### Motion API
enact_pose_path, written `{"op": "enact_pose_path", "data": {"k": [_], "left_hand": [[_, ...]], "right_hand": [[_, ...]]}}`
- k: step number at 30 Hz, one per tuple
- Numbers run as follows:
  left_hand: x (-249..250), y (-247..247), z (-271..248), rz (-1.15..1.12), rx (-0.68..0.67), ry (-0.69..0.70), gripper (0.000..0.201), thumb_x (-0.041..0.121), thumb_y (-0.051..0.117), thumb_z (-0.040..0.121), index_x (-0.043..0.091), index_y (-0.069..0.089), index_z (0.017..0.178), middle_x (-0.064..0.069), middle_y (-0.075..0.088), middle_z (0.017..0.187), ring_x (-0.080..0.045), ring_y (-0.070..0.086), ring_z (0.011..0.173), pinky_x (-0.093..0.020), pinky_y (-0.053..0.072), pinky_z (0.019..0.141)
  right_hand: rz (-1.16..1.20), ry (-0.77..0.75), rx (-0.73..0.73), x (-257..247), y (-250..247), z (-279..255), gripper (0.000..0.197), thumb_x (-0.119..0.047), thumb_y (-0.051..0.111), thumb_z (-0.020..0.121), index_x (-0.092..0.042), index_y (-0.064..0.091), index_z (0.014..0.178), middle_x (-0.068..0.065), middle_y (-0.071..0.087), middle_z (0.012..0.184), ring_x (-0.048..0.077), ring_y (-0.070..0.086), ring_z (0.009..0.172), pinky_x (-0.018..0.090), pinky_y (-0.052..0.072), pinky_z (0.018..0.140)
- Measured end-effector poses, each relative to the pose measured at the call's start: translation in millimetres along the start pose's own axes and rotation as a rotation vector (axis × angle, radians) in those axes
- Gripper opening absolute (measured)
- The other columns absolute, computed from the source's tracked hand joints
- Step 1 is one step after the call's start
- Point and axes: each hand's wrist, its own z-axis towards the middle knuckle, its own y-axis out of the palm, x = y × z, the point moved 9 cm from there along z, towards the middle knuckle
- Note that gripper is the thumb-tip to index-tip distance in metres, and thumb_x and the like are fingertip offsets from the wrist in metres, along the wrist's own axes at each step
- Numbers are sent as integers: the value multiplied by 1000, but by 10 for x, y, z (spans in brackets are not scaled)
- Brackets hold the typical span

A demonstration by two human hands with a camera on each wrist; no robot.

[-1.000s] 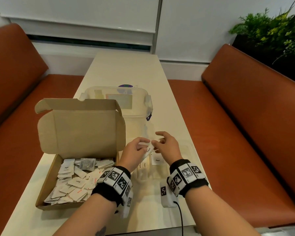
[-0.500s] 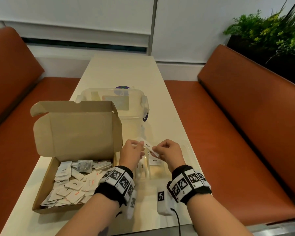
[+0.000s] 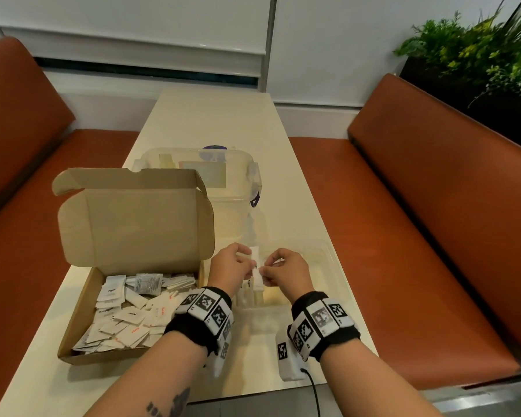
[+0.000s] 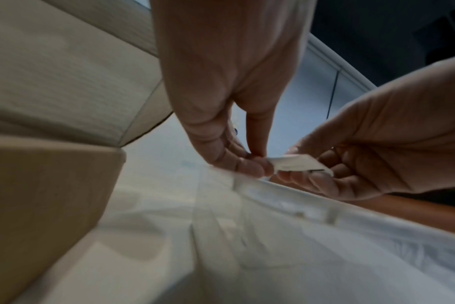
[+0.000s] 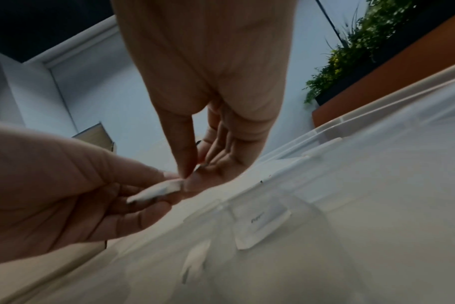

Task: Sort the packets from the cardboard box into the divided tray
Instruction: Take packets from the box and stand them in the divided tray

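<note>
The open cardboard box (image 3: 82, 311) sits at the left of the table, with several white packets (image 3: 127, 317) loose inside. To its right stands the clear divided tray (image 3: 333, 260); a packet labelled "Pepper" (image 5: 262, 224) lies in one compartment. Both hands hover over the tray's left part. My left hand (image 3: 248, 264) and right hand (image 3: 263, 270) pinch the same white packet (image 3: 255, 263) from opposite sides. The left wrist view shows the packet (image 4: 296, 164) between left fingertips (image 4: 257, 168) and right hand (image 4: 377, 154). In the right wrist view, the packet (image 5: 156, 191) looks like a thin stack.
The box lid (image 3: 133, 218) stands upright behind the packets. A clear lidded container (image 3: 199, 167) sits farther back on the table. A white device (image 3: 286, 356) with a black cable lies near the front edge. Orange benches (image 3: 433, 236) flank the table.
Both hands have stayed together over the tray, shifting slightly. The packet between them has turned from slanted to nearly upright.
</note>
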Motion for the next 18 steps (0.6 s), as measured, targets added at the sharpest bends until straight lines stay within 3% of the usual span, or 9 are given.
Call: {"op": "enact_pose_path", "data": {"k": [3,6,9,13,18], "left_hand": [[-12,-2,14,167,17,-5,16,0,63,84,8,61,98,-9,67,74,-17,63,61,-26,55,64],[2,43,44,343,7,-3,18,-2,58,84,8,60,100,-16,67,92,-28,67,80,-36,55,78],[39,105,67,532,-6,8,19,1,52,87,7,60,103,-15,65,104,-30,62,96,-36,51,83],[45,184,118,648,-20,-32,21,2,48,91,4,61,107,-14,62,113,-31,59,106,-36,49,89],[-25,253,174,710,-69,-74,23,-2,53,88,1,65,108,-15,64,113,-29,61,107,-33,51,89]], "right_hand": [[-156,-40,82,-3,-29,-19,16,2,61,77,-12,55,73,6,62,68,18,61,58,30,53,67],[-322,-76,110,17,2,-53,11,-2,54,82,-13,56,79,1,57,73,19,57,69,22,44,62],[-388,-88,71,112,88,-105,12,-2,49,84,-13,53,82,-2,52,72,15,48,68,20,38,58],[-437,-160,66,170,157,-173,13,-1,47,85,-13,51,84,3,54,78,18,48,73,28,39,67],[-373,-217,240,66,-103,-122,12,-6,51,88,-11,61,93,0,59,88,17,55,84,27,44,78]]}}
